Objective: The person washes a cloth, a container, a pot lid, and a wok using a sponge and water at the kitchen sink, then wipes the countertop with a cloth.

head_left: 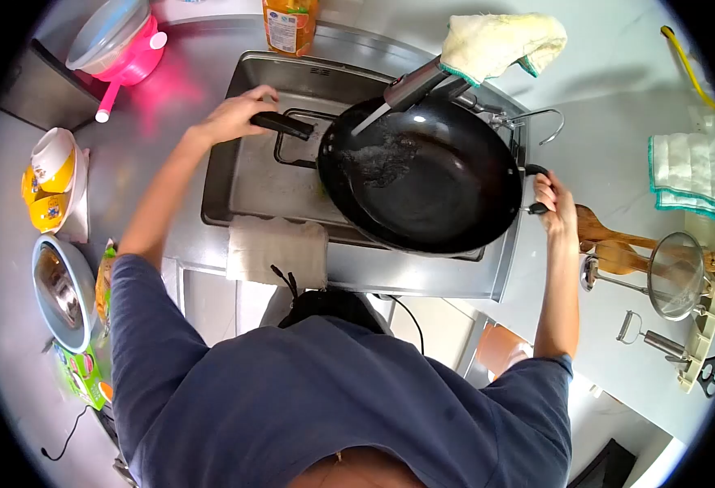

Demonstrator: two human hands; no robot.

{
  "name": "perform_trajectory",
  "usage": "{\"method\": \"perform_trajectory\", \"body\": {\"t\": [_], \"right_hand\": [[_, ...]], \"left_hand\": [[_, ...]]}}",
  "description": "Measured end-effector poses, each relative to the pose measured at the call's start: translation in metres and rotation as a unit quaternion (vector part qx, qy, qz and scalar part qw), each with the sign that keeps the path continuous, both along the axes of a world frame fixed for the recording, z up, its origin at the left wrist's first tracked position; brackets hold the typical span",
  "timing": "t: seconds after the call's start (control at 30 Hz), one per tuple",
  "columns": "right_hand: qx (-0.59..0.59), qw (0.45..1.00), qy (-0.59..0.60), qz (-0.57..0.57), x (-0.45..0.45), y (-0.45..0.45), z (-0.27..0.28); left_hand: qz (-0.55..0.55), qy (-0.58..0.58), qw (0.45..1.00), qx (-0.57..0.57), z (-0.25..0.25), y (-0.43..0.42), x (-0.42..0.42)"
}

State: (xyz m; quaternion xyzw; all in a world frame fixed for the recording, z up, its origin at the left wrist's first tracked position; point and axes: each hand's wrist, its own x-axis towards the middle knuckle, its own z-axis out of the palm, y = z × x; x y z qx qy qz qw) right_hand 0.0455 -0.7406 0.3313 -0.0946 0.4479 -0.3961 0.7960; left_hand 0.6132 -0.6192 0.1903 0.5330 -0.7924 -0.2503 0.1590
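A large black wok [447, 191] is tilted over the sink, with a patch of water inside it. My right hand [557, 202] is closed around the small loop handle on the wok's right side. At the other side, my left hand [239, 115] is beside the end of the wok's long black handle [282, 124]. Its fingers are apart and slightly curved; whether they touch the handle is hard to see. The faucet [413, 84] reaches over the wok's upper edge, and a pale streak, perhaps water, runs from its tip.
Beneath the wok is a metal sink [219, 183] with a wire rack [292, 163]. A yellow cloth [504, 45] drapes the faucet. An orange bottle [290, 26] stands behind. Bowls [52, 159] and a basin [89, 276] sit left; a strainer [675, 276] and wooden spatulas [618, 256] hang right.
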Motion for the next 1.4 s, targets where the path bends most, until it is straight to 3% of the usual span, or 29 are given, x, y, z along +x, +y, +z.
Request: {"method": "perform_trajectory", "body": {"t": [0.1,0.3,0.37,0.57,0.7,0.87,1.03,1.23,1.4], "right_hand": [[0.058,0.998,0.001,-0.002,0.011,-0.021,-0.039],[-0.027,0.998,0.019,0.049,0.097,-0.023,-0.043],[-0.120,0.987,0.067,0.087,0.115,-0.007,-0.038],[-0.355,0.915,0.162,0.100,0.115,0.012,-0.086],[-0.330,0.935,0.121,0.047,0.110,-0.010,-0.145],[-0.230,0.969,0.080,0.050,0.127,-0.046,-0.196],[-0.155,0.963,0.189,0.114,0.146,-0.064,-0.170],[-0.254,0.925,0.249,0.134,0.146,-0.058,-0.114],[-0.346,0.891,0.268,0.121,0.141,-0.054,-0.093]], "left_hand": [[-0.004,-0.005,1.000,0.021,0.020,0.021,0.020],[0.024,-0.039,0.990,0.131,-0.008,0.079,0.069],[0.049,-0.043,0.987,0.148,-0.005,0.100,0.066],[0.225,-0.145,0.963,0.012,0.023,0.144,0.041],[0.237,-0.223,0.944,-0.061,0.085,0.142,0.027],[0.197,-0.278,0.940,-0.018,0.166,0.121,0.012],[0.179,-0.203,0.961,0.052,0.130,0.128,0.040],[0.181,-0.052,0.973,0.130,0.016,0.149,0.039],[0.184,-0.034,0.971,0.147,-0.016,0.139,0.012]]}}
